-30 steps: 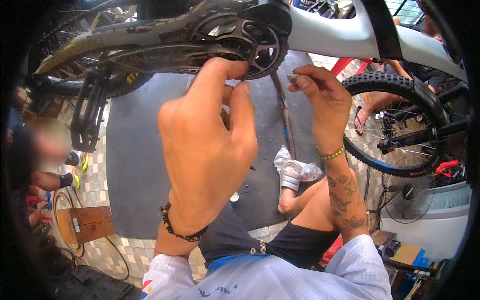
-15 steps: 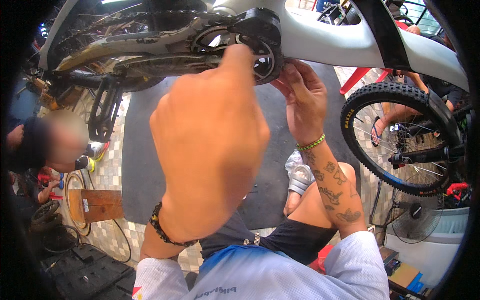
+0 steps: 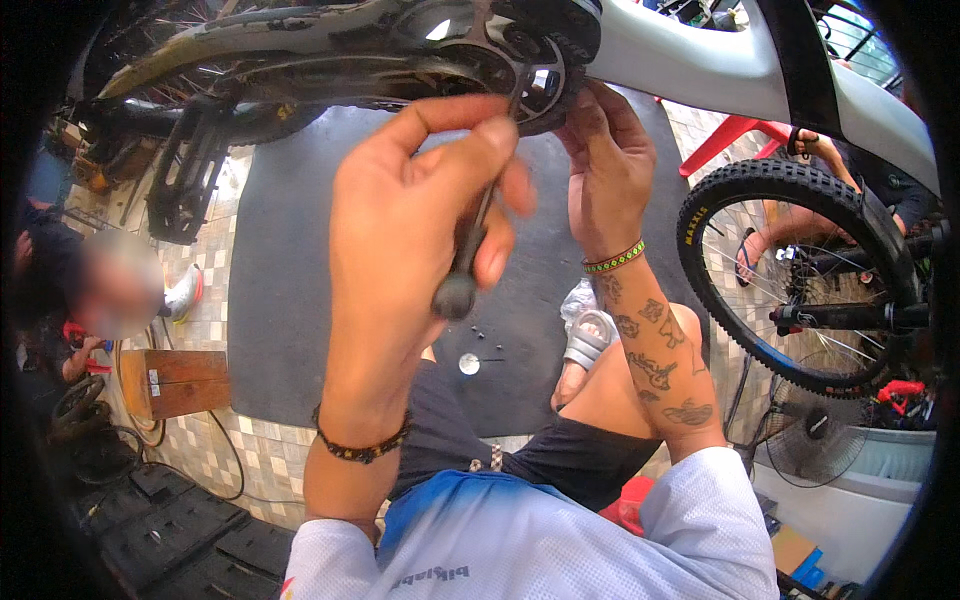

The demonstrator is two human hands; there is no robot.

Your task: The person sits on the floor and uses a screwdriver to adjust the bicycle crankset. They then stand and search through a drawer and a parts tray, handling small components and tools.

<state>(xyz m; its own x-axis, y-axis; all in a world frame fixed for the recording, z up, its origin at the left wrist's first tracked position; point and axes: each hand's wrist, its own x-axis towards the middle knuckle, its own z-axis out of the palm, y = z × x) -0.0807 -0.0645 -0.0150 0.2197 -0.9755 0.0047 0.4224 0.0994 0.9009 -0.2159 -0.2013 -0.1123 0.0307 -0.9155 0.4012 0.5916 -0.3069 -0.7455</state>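
Observation:
A slim screwdriver with a black, round-ended handle [image 3: 456, 296] is gripped in my left hand [image 3: 395, 200]. Its thin shaft slants up to the chainring [image 3: 545, 90] under the white and black bike frame [image 3: 690, 75]. My right hand [image 3: 612, 165] is closed, its thumb and fingers pinched at the lower right edge of the chainring and its black guard [image 3: 570, 30]. Whatever lies between those fingertips is hidden. Left of my hands hangs a black flat pedal [image 3: 182, 185].
Below lies a dark mat [image 3: 290, 260] with a small pale round dish [image 3: 468, 364] and several tiny dark bits. A wooden block [image 3: 175, 385] stands left, a knobby-tyred wheel [image 3: 700, 230] right, near a fan [image 3: 815, 435] and red stool [image 3: 730, 142]. People sit at both sides.
My left hand has come down and turned, so the screwdriver in it now shows. The right hand keeps its pinch at the chainring. The view has shifted slightly.

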